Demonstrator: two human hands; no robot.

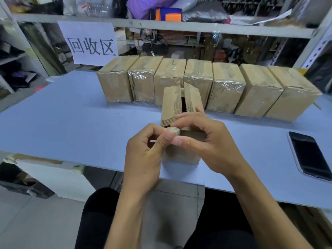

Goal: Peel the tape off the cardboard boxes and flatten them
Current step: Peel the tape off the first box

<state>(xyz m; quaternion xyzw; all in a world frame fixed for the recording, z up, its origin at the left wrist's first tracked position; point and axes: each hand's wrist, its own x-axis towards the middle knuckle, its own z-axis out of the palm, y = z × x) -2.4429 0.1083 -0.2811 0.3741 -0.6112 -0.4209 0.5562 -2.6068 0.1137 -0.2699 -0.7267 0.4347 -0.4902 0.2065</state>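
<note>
An opened cardboard box (173, 103) stands near the front edge of the blue table (71, 119), its two top flaps parted and their surface torn where tape came off. Just above its near end, a small wad of balled-up tape (173, 131) is pinched between both hands. My left hand (145, 151) holds the wad with thumb and curled fingers. My right hand (206, 141) pinches it from the right with thumb and forefinger. The box's lower front is partly hidden behind my hands.
Several taped cardboard boxes (224, 87) stand in a row along the back of the table. A black phone (309, 155) lies at the right edge. A paper sign (89, 44) hangs on the cluttered shelving (161, 26) behind. My knees are below the table's front edge.
</note>
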